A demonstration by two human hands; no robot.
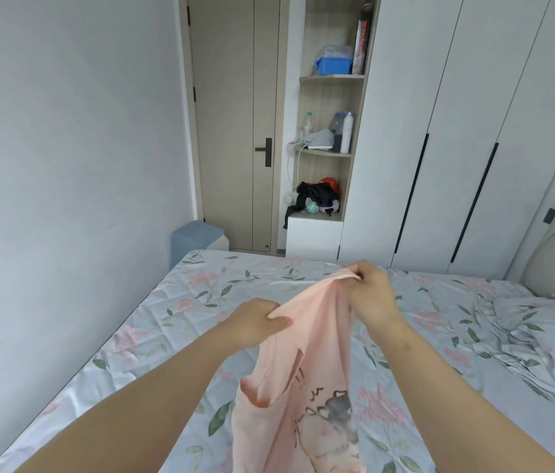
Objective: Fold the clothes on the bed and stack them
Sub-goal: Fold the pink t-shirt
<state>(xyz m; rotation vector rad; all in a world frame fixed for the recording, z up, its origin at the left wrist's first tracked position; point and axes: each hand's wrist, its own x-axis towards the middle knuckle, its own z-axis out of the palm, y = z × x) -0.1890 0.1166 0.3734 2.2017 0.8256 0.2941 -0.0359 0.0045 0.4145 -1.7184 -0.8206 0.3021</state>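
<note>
left hand [255, 320] and right hand [370, 291] each pinch the upper edge of a pale pink printed cotton shirt [307, 387]. the shirt hangs below both hands, above the floral-sheeted bed [153, 322].

The bed [201, 302] lies bare toward its left edge; a rumpled quilt [525, 329] crowds the right edge.
</note>
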